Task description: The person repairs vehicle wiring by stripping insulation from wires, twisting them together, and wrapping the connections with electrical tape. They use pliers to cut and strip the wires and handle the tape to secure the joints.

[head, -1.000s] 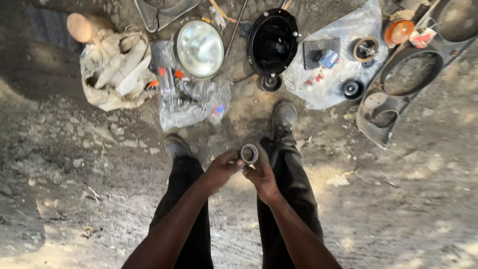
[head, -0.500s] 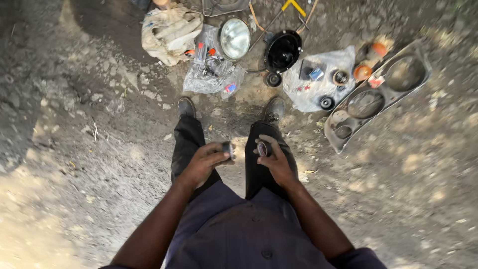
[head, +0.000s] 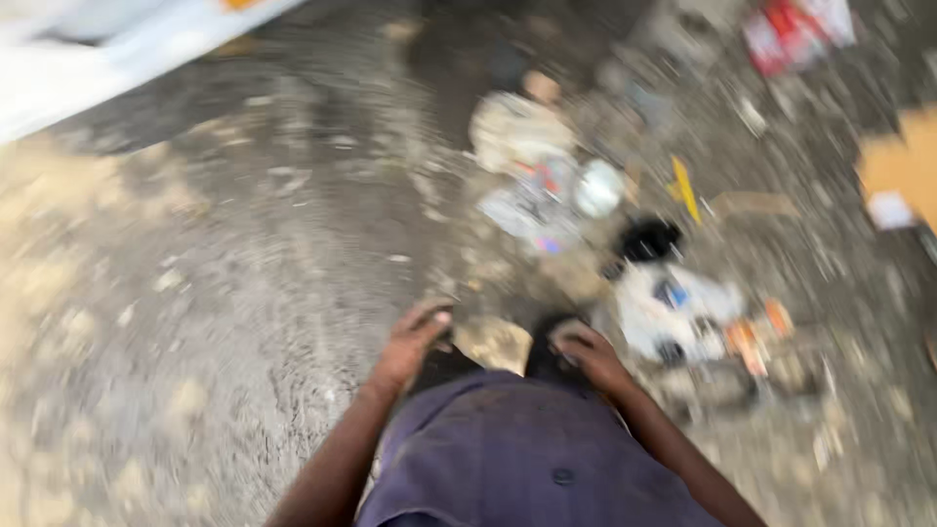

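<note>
Head camera view, heavily motion-blurred, looking down over a purple button-front shirt (head: 527,459) onto grey, gravelly dirt ground (head: 244,293). Left hand (head: 415,337) low at centre, fingers curled inward over something small and dark at the fingertips; whether clenched on an object or only bent, impossible to tell through the blur. Right hand (head: 586,356) just to its right, apart from it, fingers likewise curled downward, with a pale smear at the knuckles; grasp not readable either. Both hands hovering above dark trouser legs (head: 444,366), near the body.

Farther out on the ground, a scatter of blurred items: crumpled pale cloth bundle (head: 517,132) at far centre, round silvery reflector-like disc (head: 598,187) just right of it, clear plastic bag with small coloured bits (head: 532,210) beside both. Round black part (head: 649,239) nearer, and next to it a white plastic bag holding small dark and orange pieces (head: 683,312), just right of the right hand. Yellow stick-like tool (head: 686,188) to the far right, red-and-white package (head: 795,29) at the top right corner, tan cardboard piece (head: 903,166) at the right edge. Pale white sheet-like surface (head: 107,49) across the far left corner.
</note>
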